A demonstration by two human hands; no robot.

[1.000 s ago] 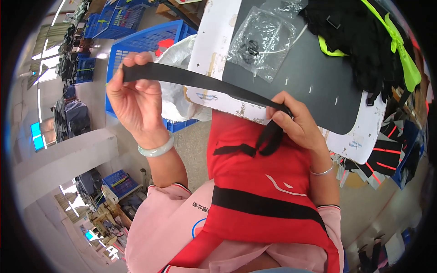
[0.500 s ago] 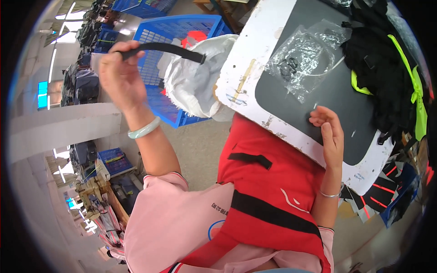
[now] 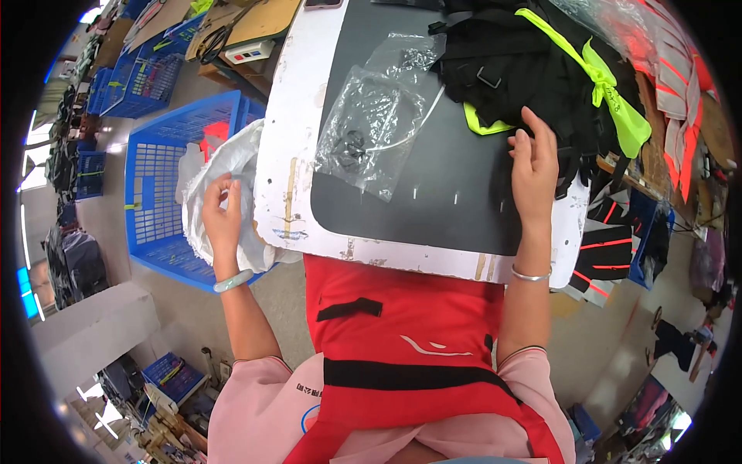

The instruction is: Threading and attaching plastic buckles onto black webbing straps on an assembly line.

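Observation:
My left hand [image 3: 222, 220] hovers in front of a white woven sack [image 3: 243, 158] beside the table, fingers loosely curled and apart, with no object visible in them. My right hand [image 3: 535, 174] is raised over the table's right part, fingers parted and nothing seen in them. Just beyond it lies a black strapped bag [image 3: 483, 58] with a buckle and a bright yellow-green tied ribbon [image 3: 614, 104]. A clear plastic bag [image 3: 386, 116] with small dark rings inside rests on the dark grey mat [image 3: 456, 166].
The white table edge [image 3: 386, 257] runs across in front of my red apron [image 3: 410, 309]. A blue crate [image 3: 147, 182] stands left of the table, next to the sack. Black pieces with red-orange stripes [image 3: 607, 247] lie at the right. A phone [image 3: 323, 3] sits at the far edge.
The black strap that my left hand held is gone from it. That hand has come down toward the sack. My right hand is nearer the black bag, and the view has swung right.

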